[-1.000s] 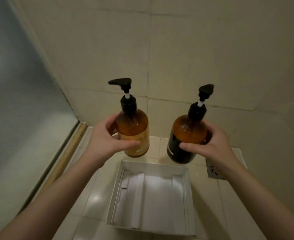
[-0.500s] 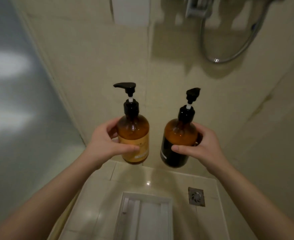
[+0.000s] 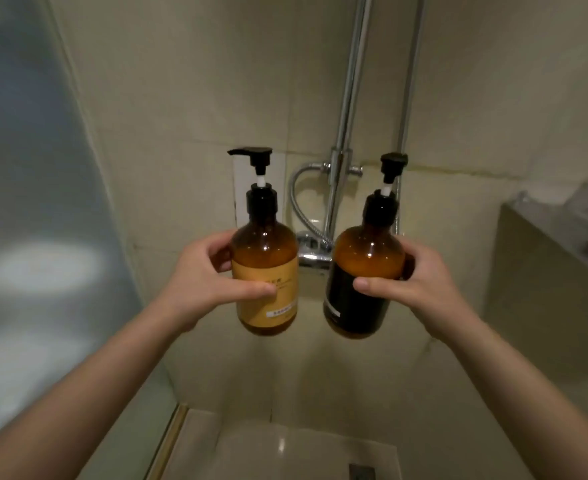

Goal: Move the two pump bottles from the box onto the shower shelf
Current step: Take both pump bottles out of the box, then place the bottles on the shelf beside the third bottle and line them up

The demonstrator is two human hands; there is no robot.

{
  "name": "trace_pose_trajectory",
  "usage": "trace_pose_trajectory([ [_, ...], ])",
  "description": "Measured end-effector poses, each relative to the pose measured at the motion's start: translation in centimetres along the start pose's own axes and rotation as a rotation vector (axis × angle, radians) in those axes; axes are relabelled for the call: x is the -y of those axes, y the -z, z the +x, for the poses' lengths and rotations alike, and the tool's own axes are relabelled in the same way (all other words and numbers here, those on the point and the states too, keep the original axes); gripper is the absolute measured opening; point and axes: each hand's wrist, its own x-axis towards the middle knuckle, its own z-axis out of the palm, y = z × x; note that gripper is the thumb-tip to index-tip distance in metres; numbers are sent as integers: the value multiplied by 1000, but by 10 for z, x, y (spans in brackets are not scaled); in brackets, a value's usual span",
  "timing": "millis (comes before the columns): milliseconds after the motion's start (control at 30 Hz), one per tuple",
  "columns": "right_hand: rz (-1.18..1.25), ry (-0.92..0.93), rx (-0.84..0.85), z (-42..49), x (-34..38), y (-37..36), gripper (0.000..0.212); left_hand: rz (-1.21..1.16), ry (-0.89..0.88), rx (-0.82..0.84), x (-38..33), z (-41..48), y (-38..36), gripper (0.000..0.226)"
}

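So we've got both bottles up at chest height now. A moment back the white box was under them on the shower floor; now it's out of frame and the shower mixer (image 3: 315, 252) and riser pipe (image 3: 349, 98) sit right behind the bottles, so we reckon the lift is done and the carry to the shelf is on.

Our left hand (image 3: 199, 282) has its grip wrapped round the tan-label pump bottle (image 3: 266, 271), thumb across the label. Our right hand (image 3: 424, 285) is clamped the same way on the black-label pump bottle (image 3: 361, 282). Both hang in mid-air, close but apart.

Long axes are near vertical, pumps up. The left one's spout points left; the right one tilts a bit, its nozzle direction hard to tell.

The ledge (image 3: 555, 233) at far right looks like the shelf, off to the right and slightly higher.
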Motion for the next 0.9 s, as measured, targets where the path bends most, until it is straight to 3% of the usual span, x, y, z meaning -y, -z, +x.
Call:
trace_pose_trajectory([
  [233, 28, 80, -2, 32, 118, 49, 42, -50, -73, 26, -119, 33, 23, 63],
  [433, 18, 90, -64, 35, 176, 71, 38, -36, -111, 45, -179, 40, 32, 60],
  [600, -28, 72, -106, 21, 195, 81, 30, -35, -136, 94, -197, 42, 25, 64],
  [767, -59, 32, -174, -1, 193, 90, 42, -37, -159, 205, -197, 52, 4, 65],
  [900, -88, -22, -220, -16, 183, 108, 35, -59, -174, 300, -193, 65, -28, 69],
])
